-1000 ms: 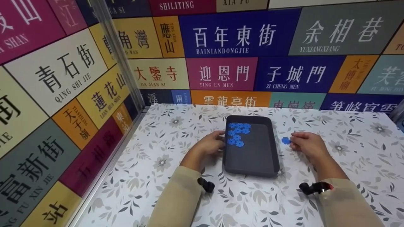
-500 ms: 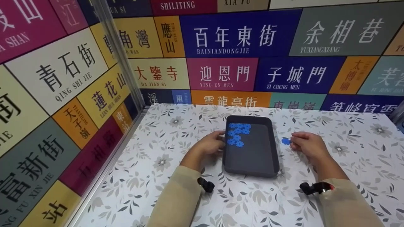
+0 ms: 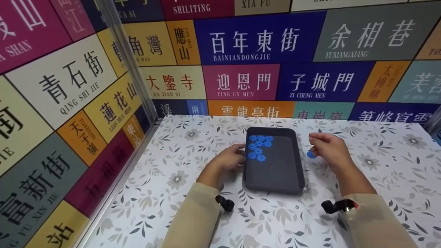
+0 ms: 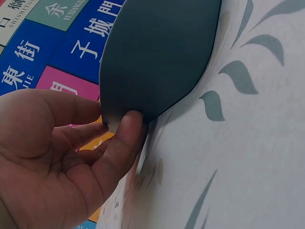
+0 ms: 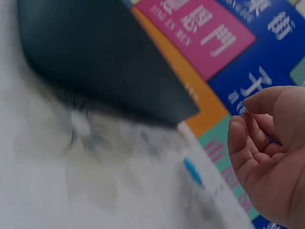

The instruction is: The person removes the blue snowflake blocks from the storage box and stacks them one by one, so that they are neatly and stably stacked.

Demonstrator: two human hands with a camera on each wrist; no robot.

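Note:
A dark grey rectangular tray [image 3: 274, 177] stands on the table. Several blue flower-shaped pieces [image 3: 256, 144] lie flat inside it, along the left side and far end. My left hand [image 3: 231, 157] grips the tray's left side; in the left wrist view, thumb and fingers [image 4: 128, 129] touch its wall. Right of the tray, my right hand [image 3: 330, 148] is raised slightly, its fingers loosely bent. Nothing shows between its fingertips. A single blue flower piece [image 3: 311, 154] lies beneath that hand, partly covered in the head view; the right wrist view has it blurred and apart from the hand.
A white tablecloth with grey leaves and flowers [image 3: 177, 177] covers the table. Colourful walls with street-name signs [image 3: 256, 38] rise behind and to the left. Black wrist straps [image 3: 225, 203] are worn over beige sleeves.
My right hand has moved up and away from the blue flower piece, which stays in about the same place. My left hand and the tray have not visibly moved. The head view has tilted slightly.

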